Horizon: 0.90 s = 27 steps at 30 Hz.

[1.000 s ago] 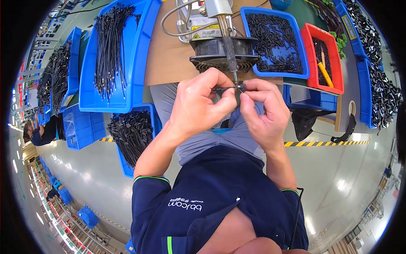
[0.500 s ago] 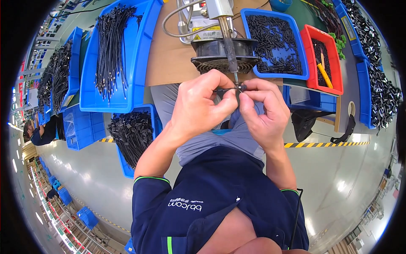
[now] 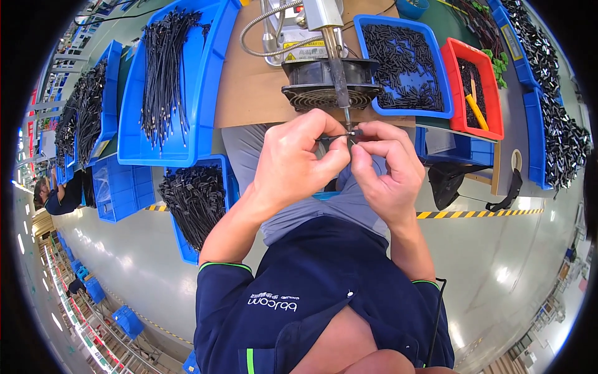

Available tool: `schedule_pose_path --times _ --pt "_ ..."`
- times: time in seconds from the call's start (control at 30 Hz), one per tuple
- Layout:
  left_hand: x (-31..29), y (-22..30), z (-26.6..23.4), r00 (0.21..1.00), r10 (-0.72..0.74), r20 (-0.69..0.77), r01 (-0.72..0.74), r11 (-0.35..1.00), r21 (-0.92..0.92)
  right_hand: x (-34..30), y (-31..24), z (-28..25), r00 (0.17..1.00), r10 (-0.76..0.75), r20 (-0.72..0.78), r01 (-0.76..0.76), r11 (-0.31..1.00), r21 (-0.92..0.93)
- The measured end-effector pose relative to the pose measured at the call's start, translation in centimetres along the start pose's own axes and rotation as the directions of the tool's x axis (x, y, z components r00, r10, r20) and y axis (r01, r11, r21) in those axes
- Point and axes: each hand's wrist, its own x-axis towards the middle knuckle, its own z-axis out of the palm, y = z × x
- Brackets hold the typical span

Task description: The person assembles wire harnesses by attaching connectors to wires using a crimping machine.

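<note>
My left hand pinches a thin black cable between thumb and forefinger. My right hand has its fingertips closed on a small black connector piece at the cable's end. Both hands meet just below the narrow metal tip of a downward rod tool, close to the piece; whether they touch is unclear. Behind the hands lies a round black fan under that rod. Fingers hide part of the cable and the connector.
A blue tray of black cables stands left, with another blue bin of cables below it. To the right are a blue tray of small black tubes and a red bin holding a yellow-handled tool.
My right fingers have shifted slightly, baring more of the connector. Both hands stay beneath the metal tip and keep their grip.
</note>
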Motion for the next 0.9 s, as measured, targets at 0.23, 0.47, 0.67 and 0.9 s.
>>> schedule_pose_path --times 0.23,0.47,0.67,0.9 --pt "-1.1 -0.1 0.3 0.999 -0.046 0.002 0.046 0.997 -0.058 -0.9 -0.6 -0.1 1.0 0.022 0.005 -0.022 1.0 -0.002" --pt "-1.5 -0.4 -0.6 0.943 -0.267 0.198 0.326 0.86 -0.393 -1.4 -1.2 -1.5 0.997 0.071 -0.004 -0.071 0.995 0.064" --pt "-1.7 0.0 -0.9 0.873 -0.318 0.369 0.483 0.66 -0.576 -2.0 -2.1 -1.7 0.884 0.461 0.077 -0.449 0.792 0.413" --pt "-2.4 -0.2 -0.4 0.938 -0.201 0.282 0.271 0.933 -0.236 -2.9 -0.3 -2.4 0.86 0.48 0.171 -0.507 0.77 0.389"
